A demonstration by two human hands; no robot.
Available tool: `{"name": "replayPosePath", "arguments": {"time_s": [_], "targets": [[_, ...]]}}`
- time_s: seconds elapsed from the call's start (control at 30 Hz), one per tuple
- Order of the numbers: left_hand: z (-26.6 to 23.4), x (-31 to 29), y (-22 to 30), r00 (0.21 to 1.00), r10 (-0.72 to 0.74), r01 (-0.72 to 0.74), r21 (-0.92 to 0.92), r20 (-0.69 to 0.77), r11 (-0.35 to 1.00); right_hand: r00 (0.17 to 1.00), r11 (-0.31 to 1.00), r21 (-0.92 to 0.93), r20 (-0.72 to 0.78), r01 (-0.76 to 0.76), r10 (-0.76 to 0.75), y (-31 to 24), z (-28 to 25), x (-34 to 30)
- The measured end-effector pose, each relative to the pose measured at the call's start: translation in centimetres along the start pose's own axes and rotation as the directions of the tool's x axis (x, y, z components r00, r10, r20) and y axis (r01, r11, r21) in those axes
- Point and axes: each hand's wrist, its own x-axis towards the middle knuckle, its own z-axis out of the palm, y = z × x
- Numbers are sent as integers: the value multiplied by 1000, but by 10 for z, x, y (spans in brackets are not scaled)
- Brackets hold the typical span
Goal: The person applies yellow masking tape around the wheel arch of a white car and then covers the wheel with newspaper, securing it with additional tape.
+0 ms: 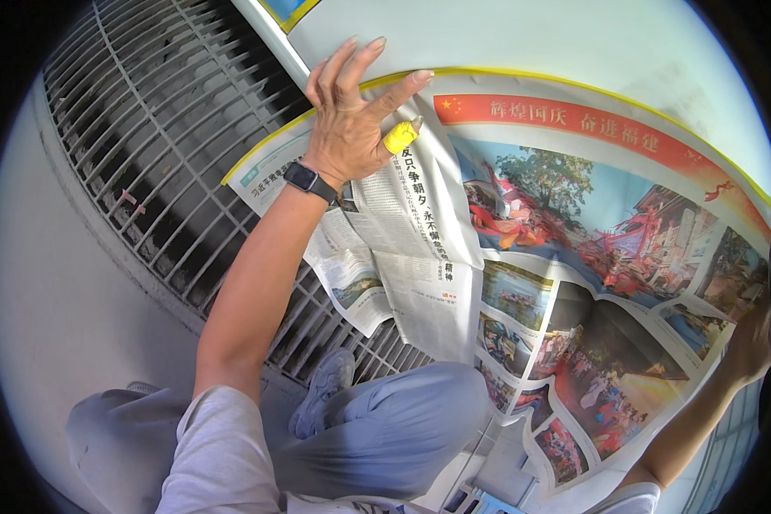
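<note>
Across the frame's centre and right, your newspaper (608, 368) looks secured along its top by yellow tape (574, 83) but hangs loose below, your left hand's (351, 120) fingers splayed there, your right hand's (752, 343) grip impossible to tell.

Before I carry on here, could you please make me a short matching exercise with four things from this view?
Column one:
1. Watch
2. Wrap
3. Newspaper
4. Grate

Column two:
A. Barred, with dark gaps, toward the picture's left
B. Around the thumb of the left hand
C. Printed, with yellow along its upper edge
D. Black, with a squarish face

Right pairs: 1-D, 2-B, 3-C, 4-A.
</note>
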Motion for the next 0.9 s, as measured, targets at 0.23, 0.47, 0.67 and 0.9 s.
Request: {"name": "replayPosePath", "arguments": {"time_s": [0.23,0.47,0.67,0.9], "targets": [[-3,17,5,999,47,-47,-30,-3,998,966,955,-212,107,-209,235,21,-7,-17],[-7,28,14,997,73,-74,-69,-22,995,970,952,-227,84,-205,229,25,-6,-37],[-7,33,30,997,50,-59,-140,-66,988,963,952,-212,104,-223,248,21,-7,-45],[-11,11,17,997,-46,35,-174,-59,984,956,944,-185,54,-274,288,13,-2,-49]]}}
